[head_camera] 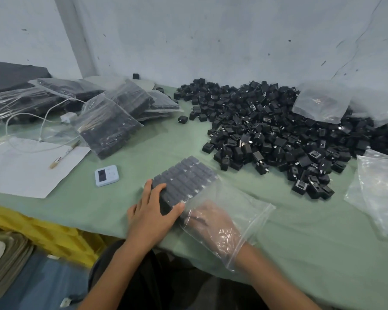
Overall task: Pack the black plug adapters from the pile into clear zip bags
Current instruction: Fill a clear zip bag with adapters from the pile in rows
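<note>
Left hand [150,211] clamps block of black plug adapters [188,175]. Right hand [213,222] inside clear zip bag [251,211], block's 5 o'clock (grip unclear through plastic). Loose pile [278,135] at 1 o'clock. White device [106,175] markings unreadable.

Dark clothing [148,285], bare forearms [111,272]

Glossy clear plastic bag [238,211], matt black adapters [267,130]
</note>
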Motion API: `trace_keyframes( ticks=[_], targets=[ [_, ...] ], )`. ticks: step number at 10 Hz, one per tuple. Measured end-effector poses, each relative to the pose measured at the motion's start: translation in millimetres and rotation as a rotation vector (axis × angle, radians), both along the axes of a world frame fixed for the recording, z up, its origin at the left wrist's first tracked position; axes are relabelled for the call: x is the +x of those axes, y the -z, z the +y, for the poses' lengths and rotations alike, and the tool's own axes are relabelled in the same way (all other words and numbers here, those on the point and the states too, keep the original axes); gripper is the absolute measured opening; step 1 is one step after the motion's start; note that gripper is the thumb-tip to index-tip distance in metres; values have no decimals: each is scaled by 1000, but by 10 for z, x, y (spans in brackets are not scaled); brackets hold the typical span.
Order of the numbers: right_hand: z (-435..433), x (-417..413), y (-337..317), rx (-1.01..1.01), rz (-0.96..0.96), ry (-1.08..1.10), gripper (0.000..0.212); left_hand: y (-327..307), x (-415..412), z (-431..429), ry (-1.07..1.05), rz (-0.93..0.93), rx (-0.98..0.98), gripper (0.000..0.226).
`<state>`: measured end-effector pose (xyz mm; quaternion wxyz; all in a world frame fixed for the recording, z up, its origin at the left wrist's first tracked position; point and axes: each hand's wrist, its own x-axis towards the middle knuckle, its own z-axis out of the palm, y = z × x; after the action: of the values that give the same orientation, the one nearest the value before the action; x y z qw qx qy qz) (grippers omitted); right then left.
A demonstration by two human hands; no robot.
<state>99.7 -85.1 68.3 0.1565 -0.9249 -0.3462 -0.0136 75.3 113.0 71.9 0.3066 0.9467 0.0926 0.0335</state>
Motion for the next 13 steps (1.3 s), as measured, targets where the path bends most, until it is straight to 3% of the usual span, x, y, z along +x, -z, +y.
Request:
trace_keyframes(
  ticks=[1, 2, 3, 4, 5, 6, 7, 9, 10, 11, 12, 13],
  targets=[
    [0, -164, -283, 432, 603, 105, 36, 9, 14, -16, -14, -4, 3, 78],
    [-280, -380, -448, 408, 556, 23, 20, 33, 22, 2, -26, -11, -5, 77],
    [-751, -511, -627, 486, 801, 120, 26, 70, 26, 14, -15, -18, -8, 79],
    [-1349, -439, -767, 548, 898, 212, 17, 93, 40, 34, -18, -28, -20, 83],
    [-1830, -89, -792, 519, 519, 525, 27, 98, 53, 42, -23, -31, -32, 91],
    [-2076, 315, -693, 137, 72, 779, 28, 104, 56, 37, -24, -27, -35, 93],
    [-2159, 563, -505, -90, 73, 817, 34, 106, 52, 33, -25, -31, -39, 92],
    [-2138, 517, -459, -78, 193, 809, 42, 86, 44, 30, -18, -36, -39, 92],
    [-2128, 331, -527, 1, 254, 772, 38, 93, 47, 39, -13, -37, -41, 90],
    [-2118, 46, -562, 223, 188, 775, 20, 107, 54, 42, -17, -37, -46, 89],
    [-2128, -228, -556, 410, 136, 797, 25, 112, 62, 39, -14, -38, -48, 90],
    [-2138, -281, -498, 364, 135, 759, 26, 107, 64, 48, -9, -39, -50, 91]
  ],
)
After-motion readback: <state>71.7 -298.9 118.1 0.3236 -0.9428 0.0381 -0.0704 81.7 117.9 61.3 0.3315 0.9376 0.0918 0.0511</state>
